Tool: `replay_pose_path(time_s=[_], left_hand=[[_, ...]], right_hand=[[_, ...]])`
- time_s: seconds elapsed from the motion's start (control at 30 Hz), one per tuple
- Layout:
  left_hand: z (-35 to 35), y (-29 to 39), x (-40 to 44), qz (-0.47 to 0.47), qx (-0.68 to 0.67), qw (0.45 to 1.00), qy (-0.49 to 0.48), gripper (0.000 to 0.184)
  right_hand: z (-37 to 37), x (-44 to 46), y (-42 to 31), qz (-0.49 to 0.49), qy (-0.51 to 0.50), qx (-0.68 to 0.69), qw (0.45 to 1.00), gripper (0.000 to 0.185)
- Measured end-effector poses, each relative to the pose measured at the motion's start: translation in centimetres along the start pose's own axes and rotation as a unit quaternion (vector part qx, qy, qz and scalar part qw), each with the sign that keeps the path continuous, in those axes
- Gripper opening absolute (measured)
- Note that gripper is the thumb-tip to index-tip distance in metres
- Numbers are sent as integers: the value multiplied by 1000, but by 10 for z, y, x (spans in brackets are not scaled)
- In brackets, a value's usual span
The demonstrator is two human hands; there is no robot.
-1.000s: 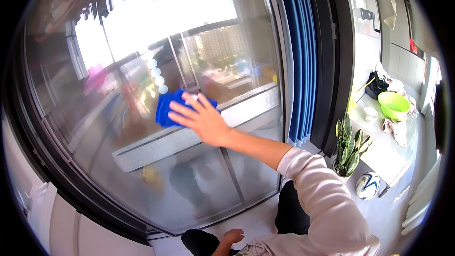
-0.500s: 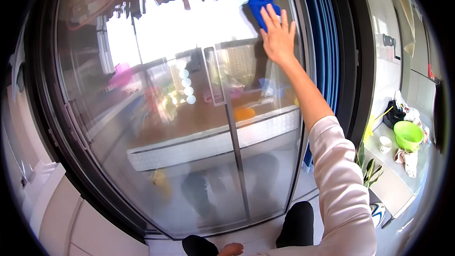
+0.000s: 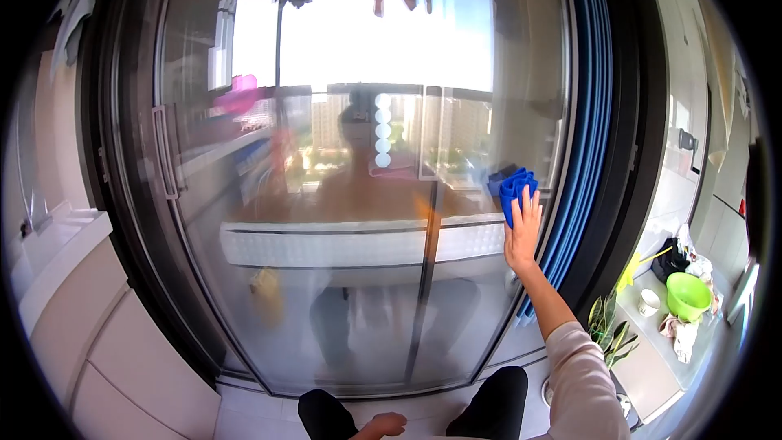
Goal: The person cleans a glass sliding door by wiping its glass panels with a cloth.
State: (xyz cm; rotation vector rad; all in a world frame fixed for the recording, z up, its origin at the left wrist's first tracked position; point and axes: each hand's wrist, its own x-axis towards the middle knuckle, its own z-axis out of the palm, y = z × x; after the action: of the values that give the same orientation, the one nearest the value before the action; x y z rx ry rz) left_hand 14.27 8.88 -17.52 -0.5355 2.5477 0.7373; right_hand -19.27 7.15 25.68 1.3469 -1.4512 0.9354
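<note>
My right hand (image 3: 523,232) presses a folded blue cloth (image 3: 516,194) flat against the glass door (image 3: 366,277), near its right edge. Its fingers lie over the lower part of the cloth, and a reflection of the cloth shows beside it. Low in the view, my left hand (image 3: 383,424) rests between my legs, apart from the door. The fingers there look curled together and nothing shows in them. The glass is hazy in its lower half and reflects a person's shape, a bright window and buildings.
A blue curtain (image 3: 580,114) hangs along the door's right side. Farther right, a counter (image 3: 648,342) bears a green bowl (image 3: 688,295), a white cup (image 3: 648,301) and crumpled cloths. A potted plant (image 3: 607,330) stands beside it. White cabinets (image 3: 138,375) line the left.
My right hand and the blue cloth have slid down the glass from near the top to mid-height. The view has shifted, and my left hand now shows more.
</note>
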Motion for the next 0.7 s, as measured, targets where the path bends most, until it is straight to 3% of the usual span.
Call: replay_pose_path(time_s=[0.13,0.3,0.37,0.5,0.7], left_hand=[[-12,14,-7,-12,-8,1000,-16,37],[-16,27,-32,-14,-53,998,43,33],[-22,33,-49,14,-96,990,106,26],[-28,33,-65,-34,-107,987,111,26],[-24,31,-70,-86,-121,979,138,24]], right_hand=[[9,37,-8,38,100,48,993,64],[25,169,-32,128,242,124,954,53],[20,222,-76,78,237,102,963,53],[27,293,-198,-48,237,36,970,57],[51,284,-366,-180,210,76,958,54]])
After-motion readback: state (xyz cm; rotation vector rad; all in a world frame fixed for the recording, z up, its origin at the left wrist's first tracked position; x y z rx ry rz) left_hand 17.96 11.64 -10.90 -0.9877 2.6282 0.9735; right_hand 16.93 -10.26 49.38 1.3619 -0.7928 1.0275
